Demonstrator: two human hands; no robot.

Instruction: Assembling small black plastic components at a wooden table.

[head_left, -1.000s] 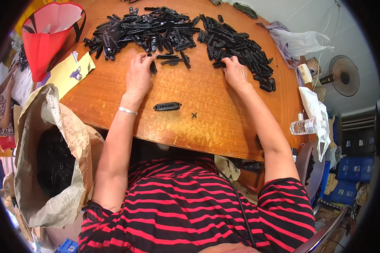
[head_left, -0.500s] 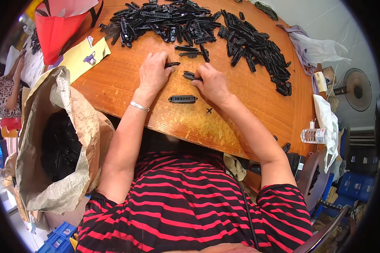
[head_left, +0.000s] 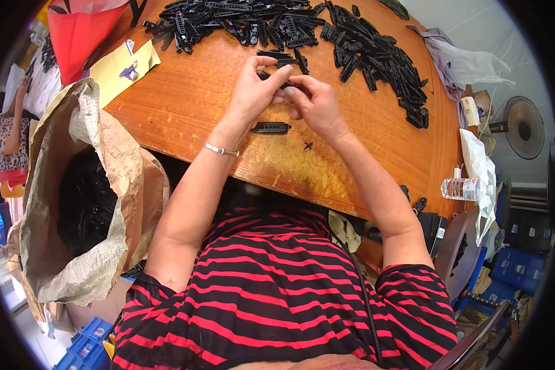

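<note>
My left hand (head_left: 253, 87) and my right hand (head_left: 317, 106) meet above the wooden table (head_left: 185, 92). Both are closed on dark plastic: one end of a black plastic piece (head_left: 263, 74) shows at the left thumb, and a black strip runs between the two hands. Fingers hide how the parts fit together. Below the hands lies a long black slotted piece (head_left: 271, 127), with a small black cross-shaped bit (head_left: 308, 146) to its right. Just beyond my fingers rest a few loose black pieces (head_left: 301, 60).
Two heaps of black plastic parts, a left one (head_left: 234, 24) and a right one (head_left: 376, 58), cover the far table. An open paper sack (head_left: 139, 203) of black parts stands left. A clear bottle (head_left: 459, 189) sits at the right edge. Another person (head_left: 9, 135) is far left.
My hands have come together from apart, each bringing its black piece; the left moved right and the right slightly left. The view has shifted slightly.
</note>
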